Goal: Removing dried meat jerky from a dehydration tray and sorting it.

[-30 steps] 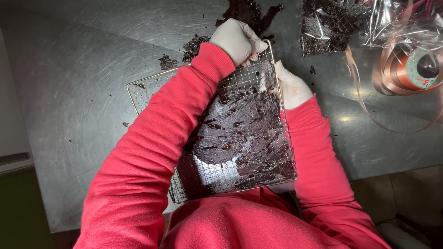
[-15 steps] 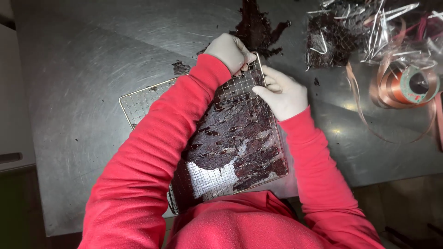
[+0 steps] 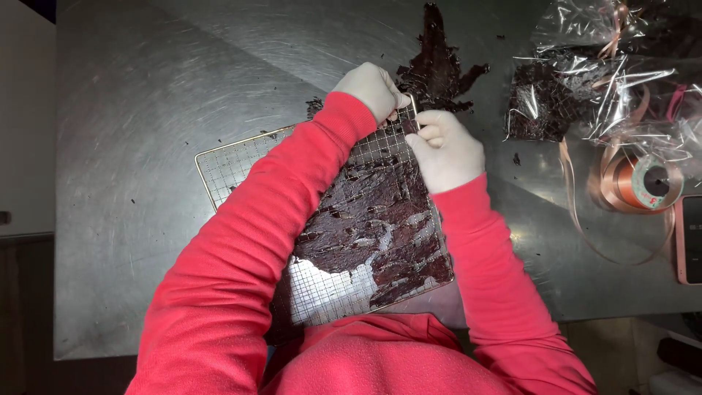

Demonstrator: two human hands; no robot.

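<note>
A scuffed, dull grey metal table (image 3: pixel 146 146) is carrying everything, its surface showing swirling scratch marks. Left of the hands, a second square wire rack (image 3: pixel 234 164) with a fine grid and a thin metal rim is lying flat on the table, partly hidden under the red sleeve. The left hand (image 3: pixel 371 89), in a pale glove, is curling closed over the far edge of the upper wire rack (image 3: pixel 329 292), fingers pinching at the rim. This rack is sitting tilted between the two arms, reaching from the hands back toward the person's chest, and a dark, glossy, wrinkled sheet of dried meat (image 3: pixel 373 219) is covering most of its mesh, leaving a bare patch of grid at the near corner. The right hand (image 3: pixel 447 150), also gloved, is resting just beside the left one with its fingers bent tight on the same far edge, touching the mesh. Just beyond the hands, a ragged dark piece of the same meat (image 3: pixel 437 62) is lying on the table among crumbs. Well to the right of the hands, crinkled clear plastic bags (image 3: pixel 585 88) holding dark pieces are lying in a heap, and nearer the person a spool of coppery ribbon (image 3: pixel 642 183) is trailing a loose loop across the table.
</note>
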